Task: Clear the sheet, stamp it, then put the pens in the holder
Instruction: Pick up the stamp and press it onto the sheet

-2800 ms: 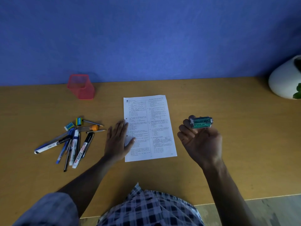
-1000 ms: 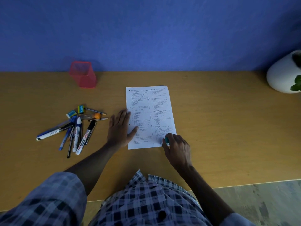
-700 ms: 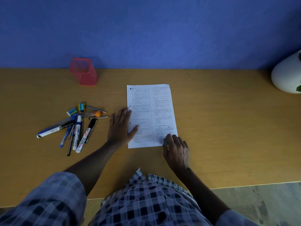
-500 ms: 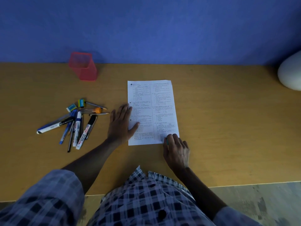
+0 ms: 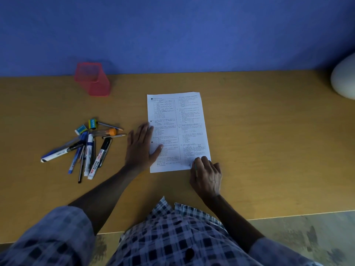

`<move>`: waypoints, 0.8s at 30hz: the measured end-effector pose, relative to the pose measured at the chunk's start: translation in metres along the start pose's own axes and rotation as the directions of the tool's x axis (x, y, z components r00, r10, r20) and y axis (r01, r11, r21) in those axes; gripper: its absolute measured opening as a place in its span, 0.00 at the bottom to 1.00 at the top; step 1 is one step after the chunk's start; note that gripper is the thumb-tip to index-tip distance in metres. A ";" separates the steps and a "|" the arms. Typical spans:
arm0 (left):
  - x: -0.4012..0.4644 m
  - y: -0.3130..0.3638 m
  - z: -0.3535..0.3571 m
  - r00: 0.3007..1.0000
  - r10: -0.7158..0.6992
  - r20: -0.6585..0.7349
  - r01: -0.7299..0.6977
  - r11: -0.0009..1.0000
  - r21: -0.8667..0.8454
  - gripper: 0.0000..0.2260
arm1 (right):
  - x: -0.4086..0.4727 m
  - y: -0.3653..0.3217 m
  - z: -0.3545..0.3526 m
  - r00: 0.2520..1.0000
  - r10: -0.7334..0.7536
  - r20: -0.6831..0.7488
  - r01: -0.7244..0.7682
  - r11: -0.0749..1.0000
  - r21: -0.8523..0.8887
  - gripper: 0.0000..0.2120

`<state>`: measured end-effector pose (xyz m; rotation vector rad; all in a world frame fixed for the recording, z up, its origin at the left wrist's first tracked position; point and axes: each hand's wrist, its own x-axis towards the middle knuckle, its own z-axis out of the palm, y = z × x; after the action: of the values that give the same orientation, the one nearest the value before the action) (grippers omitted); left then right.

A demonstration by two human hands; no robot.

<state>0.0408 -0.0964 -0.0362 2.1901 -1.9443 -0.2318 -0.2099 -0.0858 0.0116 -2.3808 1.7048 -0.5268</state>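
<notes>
A printed white sheet (image 5: 176, 120) lies in the middle of the wooden desk. My left hand (image 5: 141, 146) rests flat on its left edge, fingers spread. My right hand (image 5: 206, 174) is closed over a green stamp at the sheet's lower right corner; only a sliver of the stamp (image 5: 195, 167) shows under the fingers. A pile of pens and markers (image 5: 88, 150) lies left of the sheet, with two small erasers (image 5: 87, 126) at its far end. The pink mesh holder (image 5: 93, 78) stands upright at the back left.
A white rounded vase (image 5: 343, 79) sits at the far right by the blue wall. The desk's front edge (image 5: 288, 216) runs just behind my wrists, with floor beyond it.
My right hand held the stamp raised to the right of the sheet; it has come down onto the lower right corner and stays pressed there. The left hand has not moved.
</notes>
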 end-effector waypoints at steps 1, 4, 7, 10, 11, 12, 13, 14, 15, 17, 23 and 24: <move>0.000 0.000 0.000 1.000 -0.001 0.000 0.001 1.000 0.001 0.33 | 0.001 0.000 0.000 1.000 0.004 -0.003 -0.004 1.000 0.001 0.08; 0.000 -0.001 0.001 1.000 -0.003 0.014 0.003 1.000 -0.003 0.33 | 0.001 0.000 0.000 1.000 -0.009 -0.017 0.009 1.000 0.002 0.09; 0.000 -0.001 0.002 1.000 -0.003 0.016 0.003 1.000 -0.002 0.34 | 0.001 0.001 0.000 0.999 -0.023 -0.041 0.023 1.000 -0.002 0.09; -0.001 -0.002 0.003 1.000 -0.005 0.016 0.005 1.000 -0.014 0.34 | 0.000 0.001 -0.001 0.998 -0.031 -0.062 0.030 0.999 -0.013 0.08; -0.001 -0.002 0.003 1.000 -0.004 0.018 0.004 1.000 -0.016 0.34 | 0.001 0.000 -0.002 0.998 -0.035 -0.058 0.034 0.999 -0.014 0.08; -0.001 -0.002 0.003 1.000 -0.003 0.020 0.003 1.000 -0.017 0.34 | 0.001 0.001 -0.003 0.998 -0.042 -0.052 0.041 0.999 -0.015 0.08; -0.001 -0.002 0.003 1.000 -0.003 0.020 0.003 1.000 -0.016 0.34 | 0.001 0.001 -0.003 0.998 -0.050 -0.048 0.049 0.999 -0.015 0.08; 0.000 -0.003 0.003 1.000 -0.002 0.020 0.002 1.000 -0.013 0.34 | 0.001 0.001 -0.004 0.998 -0.054 -0.045 0.053 0.998 -0.014 0.07; 0.000 -0.002 0.003 1.000 -0.001 0.019 0.002 1.000 -0.009 0.34 | 0.001 0.001 -0.005 0.998 -0.054 -0.041 0.054 0.998 -0.011 0.07; 0.001 -0.002 0.003 1.000 -0.003 0.020 0.003 1.000 -0.003 0.34 | 0.001 0.000 -0.008 0.998 -0.052 -0.034 0.052 0.999 -0.006 0.06; 0.000 -0.004 0.003 1.000 0.010 0.015 -0.010 1.000 -0.006 0.34 | 0.006 0.007 -0.026 0.998 0.067 0.022 -0.070 0.976 0.206 0.07; 0.000 -0.003 0.002 1.000 0.013 0.016 -0.013 1.000 -0.006 0.34 | 0.006 0.010 -0.032 0.994 0.109 0.014 -0.108 0.939 0.327 0.07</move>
<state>0.0436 -0.0960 -0.0393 2.1777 -1.9634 -0.2525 -0.2284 -0.0927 0.0387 -2.0424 1.5934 -0.7339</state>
